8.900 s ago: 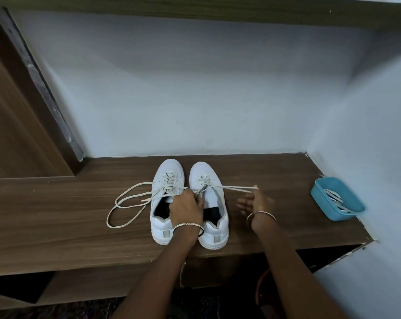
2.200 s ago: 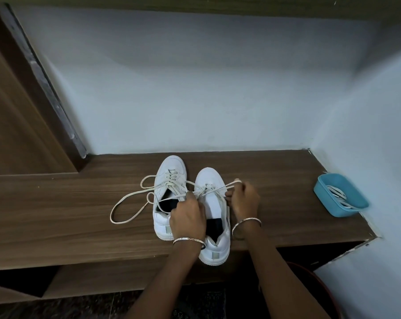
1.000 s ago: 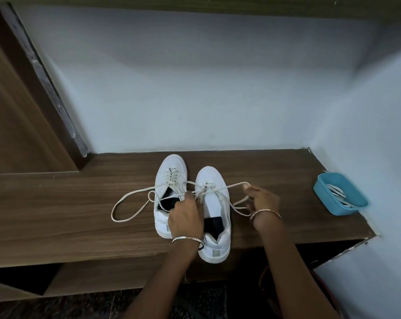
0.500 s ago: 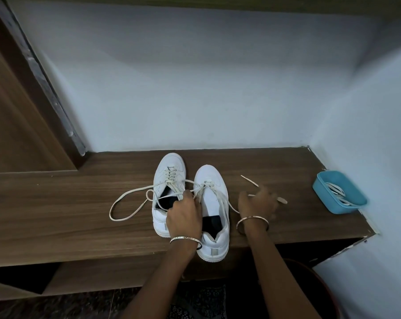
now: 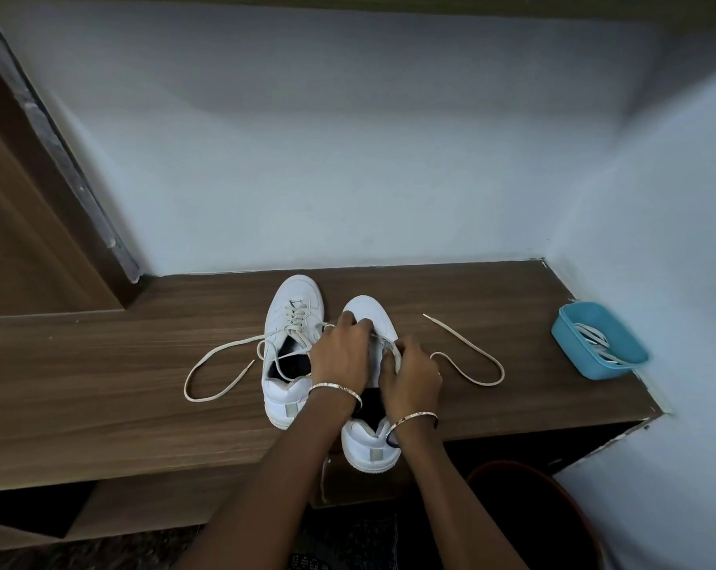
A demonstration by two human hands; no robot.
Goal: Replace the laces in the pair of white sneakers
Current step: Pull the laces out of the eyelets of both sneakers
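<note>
Covering sneaker (image 5: 366, 312): left hand (image 5: 340, 359), right hand (image 5: 410, 376)

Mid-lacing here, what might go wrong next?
1. The sneaker has its heel past the shelf edge. With the left hand holding it and the right hand pinching the lace, a tug towards the person might tip it off.
2. The lace's free end lies loose on the shelf. A hard pull might drag it back out of an eyelet, though hands hide the eyelets.

Left hand (image 5: 340, 355): thin silver-coloured bangle (image 5: 335, 389) at the wrist. Right hand (image 5: 410, 374): matching thin bangle (image 5: 414, 416) at the wrist. Both forearms bare.
</note>
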